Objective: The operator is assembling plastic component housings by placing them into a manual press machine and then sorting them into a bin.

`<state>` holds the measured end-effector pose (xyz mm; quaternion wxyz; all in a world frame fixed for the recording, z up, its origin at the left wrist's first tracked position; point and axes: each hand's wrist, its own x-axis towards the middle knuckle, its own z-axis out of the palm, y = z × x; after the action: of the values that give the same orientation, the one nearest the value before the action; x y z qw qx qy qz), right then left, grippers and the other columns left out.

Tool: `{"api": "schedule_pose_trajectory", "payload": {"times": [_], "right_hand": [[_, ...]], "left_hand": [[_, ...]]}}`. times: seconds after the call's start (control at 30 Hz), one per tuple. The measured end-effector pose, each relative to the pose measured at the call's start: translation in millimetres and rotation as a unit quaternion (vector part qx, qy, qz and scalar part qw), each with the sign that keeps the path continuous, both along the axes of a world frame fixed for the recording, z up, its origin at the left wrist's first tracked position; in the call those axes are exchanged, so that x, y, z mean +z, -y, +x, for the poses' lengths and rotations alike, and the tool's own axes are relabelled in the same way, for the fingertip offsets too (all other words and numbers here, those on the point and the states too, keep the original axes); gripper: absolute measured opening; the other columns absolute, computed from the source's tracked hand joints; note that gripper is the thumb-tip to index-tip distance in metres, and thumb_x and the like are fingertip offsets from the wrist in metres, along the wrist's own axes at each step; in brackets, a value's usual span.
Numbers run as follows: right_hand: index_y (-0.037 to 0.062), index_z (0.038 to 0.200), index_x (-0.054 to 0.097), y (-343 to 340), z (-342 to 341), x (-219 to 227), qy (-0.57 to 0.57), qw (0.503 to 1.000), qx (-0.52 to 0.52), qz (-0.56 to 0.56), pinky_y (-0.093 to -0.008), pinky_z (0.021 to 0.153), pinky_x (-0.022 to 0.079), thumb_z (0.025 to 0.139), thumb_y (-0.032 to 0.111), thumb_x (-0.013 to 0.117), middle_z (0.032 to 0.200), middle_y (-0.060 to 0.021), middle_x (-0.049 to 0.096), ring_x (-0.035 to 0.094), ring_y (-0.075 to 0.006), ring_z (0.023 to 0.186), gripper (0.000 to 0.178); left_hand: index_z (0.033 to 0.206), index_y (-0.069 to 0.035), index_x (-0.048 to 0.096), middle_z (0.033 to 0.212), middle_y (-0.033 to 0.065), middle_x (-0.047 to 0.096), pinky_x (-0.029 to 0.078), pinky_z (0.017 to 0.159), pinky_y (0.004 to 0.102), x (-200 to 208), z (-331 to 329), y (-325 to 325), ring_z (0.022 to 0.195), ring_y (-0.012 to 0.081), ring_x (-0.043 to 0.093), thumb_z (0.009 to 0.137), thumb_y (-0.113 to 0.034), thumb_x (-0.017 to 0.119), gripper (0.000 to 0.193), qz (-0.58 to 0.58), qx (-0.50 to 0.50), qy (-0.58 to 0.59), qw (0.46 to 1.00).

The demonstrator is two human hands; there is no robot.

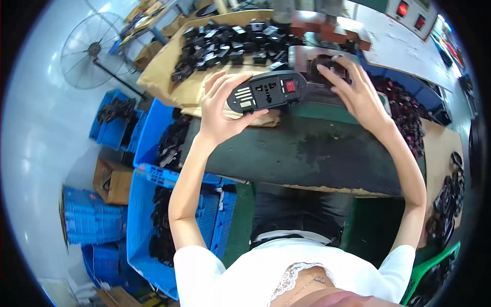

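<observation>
My left hand grips a black oval power socket by its left end, fingers along the top edge and thumb below. The socket has a red rocker switch, outlet slots and a row of pale slots on its face. To its right, my right hand reaches forward with fingers apart over a dark rounded part on a machine fixture. That part is blurred, and I cannot tell how firmly the fingers touch it.
Many small black parts lie in a cardboard tray at the back. Dark red and black pieces are heaped on the right. The dark worktop spans before me. Blue crates stand left, below a floor fan.
</observation>
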<state>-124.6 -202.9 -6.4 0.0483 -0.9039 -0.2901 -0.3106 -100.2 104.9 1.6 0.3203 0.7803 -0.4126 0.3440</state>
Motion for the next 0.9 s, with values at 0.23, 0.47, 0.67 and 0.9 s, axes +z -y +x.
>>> {"api": "schedule_pose_trajectory", "payload": {"times": [0.23,0.47,0.67,0.9], "right_hand": [[0.0166,0.130,0.050,12,65,12,-0.110,0.994,0.024,-0.020,-0.0381,0.101,0.035,0.092,0.013,0.050,0.130,-0.0115,0.045,0.045,-0.0301,0.117,0.038],[0.0091,0.137,0.040,50,54,5,-0.132,0.990,-0.003,0.051,-0.0377,0.107,0.027,0.092,0.022,0.053,0.138,-0.0141,0.041,0.036,-0.0295,0.129,0.049],[0.0033,0.131,0.046,79,-4,23,-0.163,0.980,-0.006,0.112,-0.0343,0.105,0.029,0.088,0.011,0.054,0.135,-0.0136,0.046,0.042,-0.0272,0.126,0.044],[-0.0011,0.123,0.051,133,-57,15,-0.159,0.972,-0.094,0.143,-0.0332,0.103,0.032,0.089,0.006,0.051,0.127,-0.0131,0.052,0.047,-0.0251,0.120,0.034]], "left_hand": [[0.106,-0.005,0.060,0.095,0.0089,0.065,0.037,0.097,0.0412,-4,-34,-73,0.091,0.0257,0.061,0.058,-0.022,0.084,0.056,0.024,0.138,-0.019,0.990],[0.109,-0.007,0.059,0.100,0.0100,0.063,0.039,0.094,0.0399,-26,-39,-145,0.098,0.0293,0.057,0.058,-0.021,0.083,0.058,0.032,0.318,-0.072,0.945],[0.127,-0.004,0.047,0.127,0.0138,0.048,0.035,0.101,0.0386,-54,-27,-203,0.117,0.0288,0.046,0.064,-0.019,0.081,0.073,0.054,0.384,-0.119,0.914],[0.103,-0.005,0.062,0.107,0.0122,0.059,0.042,0.091,0.0378,-32,64,-101,0.103,0.0300,0.054,0.076,-0.006,0.065,0.027,0.109,0.195,-0.038,0.974]]}}
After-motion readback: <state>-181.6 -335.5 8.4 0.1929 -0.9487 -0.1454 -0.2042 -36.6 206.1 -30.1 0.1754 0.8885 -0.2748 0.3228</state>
